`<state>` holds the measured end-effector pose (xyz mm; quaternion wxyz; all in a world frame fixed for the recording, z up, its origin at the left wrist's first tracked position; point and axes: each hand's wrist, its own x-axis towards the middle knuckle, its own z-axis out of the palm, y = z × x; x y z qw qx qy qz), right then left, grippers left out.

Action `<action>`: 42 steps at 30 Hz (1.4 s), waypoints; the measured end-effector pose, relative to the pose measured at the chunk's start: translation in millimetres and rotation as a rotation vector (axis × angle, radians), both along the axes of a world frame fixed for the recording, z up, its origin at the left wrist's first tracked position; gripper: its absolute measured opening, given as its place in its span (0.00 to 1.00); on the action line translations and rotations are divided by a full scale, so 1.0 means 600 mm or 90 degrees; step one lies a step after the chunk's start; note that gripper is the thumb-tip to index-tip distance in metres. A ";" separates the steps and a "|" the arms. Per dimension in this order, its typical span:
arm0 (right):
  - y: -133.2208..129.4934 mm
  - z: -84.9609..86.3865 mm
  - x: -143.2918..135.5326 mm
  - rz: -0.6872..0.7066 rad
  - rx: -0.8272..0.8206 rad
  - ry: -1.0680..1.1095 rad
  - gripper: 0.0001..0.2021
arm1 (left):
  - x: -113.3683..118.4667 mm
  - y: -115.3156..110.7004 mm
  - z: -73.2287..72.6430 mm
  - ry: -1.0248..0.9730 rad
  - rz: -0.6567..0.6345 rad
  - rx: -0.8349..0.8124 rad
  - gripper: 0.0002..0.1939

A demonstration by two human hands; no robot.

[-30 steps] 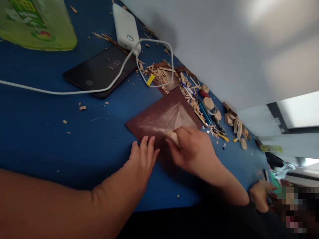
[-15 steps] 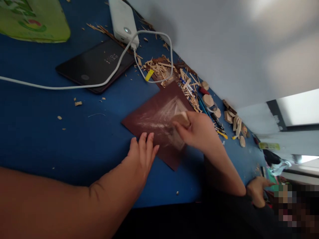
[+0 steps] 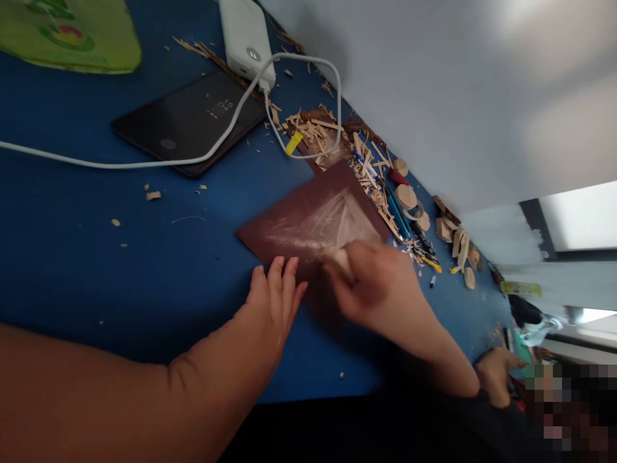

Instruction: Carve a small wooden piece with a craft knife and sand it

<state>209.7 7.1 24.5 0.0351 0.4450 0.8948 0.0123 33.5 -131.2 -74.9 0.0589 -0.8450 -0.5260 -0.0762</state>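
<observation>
A dark red sheet of sandpaper (image 3: 289,222), streaked with pale dust, lies on the blue table (image 3: 58,263). Flat on its lower left edge rests my left hand (image 3: 274,296), fingers stretched out and holding nothing. My right hand (image 3: 376,283) is closed around a small pale piece of wood (image 3: 341,260), which is against the sheet's lower part; motion blurs it, and the fingers hide much of it.
A phone (image 3: 187,122), a white power bank (image 3: 245,42) with its cable, and a green bag (image 3: 72,38) are at the upper left. Wood shavings (image 3: 318,132), pens (image 3: 398,212) and wood discs (image 3: 405,196) line the wall. Another person's hand (image 3: 496,373) is at the far right.
My right hand has moved down the sheet with the wood piece, uncovering more of the dusty patch. My left hand stays in place. The view has shifted slightly.
</observation>
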 end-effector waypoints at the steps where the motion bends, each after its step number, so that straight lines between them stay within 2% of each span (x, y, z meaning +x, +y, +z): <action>1: -0.001 0.001 -0.001 0.014 -0.020 -0.004 0.13 | 0.000 0.000 0.001 0.003 -0.002 0.000 0.30; 4: -0.003 0.003 -0.002 -0.011 0.022 -0.021 0.15 | -0.001 0.002 0.003 0.024 -0.011 -0.008 0.31; 7: -0.001 0.007 -0.002 0.009 -0.005 -0.035 0.14 | -0.001 0.002 0.002 0.012 -0.004 -0.024 0.30; 10: 0.001 0.009 -0.003 -0.028 0.044 -0.043 0.16 | -0.001 0.002 0.001 -0.002 0.006 -0.024 0.31; 13: -0.001 0.008 -0.003 0.006 -0.023 -0.043 0.13 | -0.001 0.002 0.001 0.019 -0.001 -0.021 0.31; 14: -0.002 0.007 -0.004 -0.015 -0.014 -0.036 0.13 | -0.001 0.002 0.000 0.019 -0.002 -0.023 0.31; 16: -0.003 0.006 -0.003 -0.041 0.027 -0.031 0.13 | -0.003 0.001 -0.003 -0.008 0.001 -0.027 0.32; 19: 0.008 0.003 0.004 -0.012 -0.003 -0.033 0.12 | -0.007 -0.002 -0.012 -0.075 -0.001 -0.032 0.32; 21: 0.026 0.003 0.017 -0.052 -0.004 0.001 0.12 | -0.010 -0.003 -0.018 -0.086 -0.009 -0.043 0.32; 24: 0.054 0.003 0.038 -0.123 0.065 0.144 0.11 | -0.015 -0.003 -0.018 -0.063 -0.015 -0.061 0.33; 26: 0.061 0.002 0.045 -0.123 0.067 0.232 0.13 | -0.016 -0.002 -0.014 -0.046 -0.020 -0.062 0.33; 28: 0.058 -0.004 0.041 -0.117 0.042 0.259 0.12 | -0.014 0.000 -0.010 -0.032 -0.027 -0.053 0.34; 32: 0.056 -0.029 0.015 -0.051 -0.038 0.197 0.11 | -0.008 0.000 -0.010 -0.032 -0.012 -0.028 0.32; 35: 0.073 -0.041 0.001 -0.086 0.034 0.137 0.10 | -0.005 0.000 -0.013 -0.034 0.004 -0.025 0.31; 37: 0.082 -0.042 -0.003 -0.122 0.072 0.133 0.10 | -0.003 0.000 -0.014 -0.026 0.005 -0.017 0.31; 40: 0.082 -0.037 -0.005 -0.019 -0.013 0.130 0.11 | 0.000 0.001 -0.019 -0.024 0.018 -0.003 0.30; 41: 0.079 -0.035 -0.006 -0.015 -0.023 0.147 0.11 | 0.001 0.001 -0.022 -0.035 0.026 -0.001 0.30; 42: 0.076 -0.034 -0.006 -0.053 0.013 0.153 0.11 | 0.003 0.000 -0.025 -0.052 0.032 0.000 0.30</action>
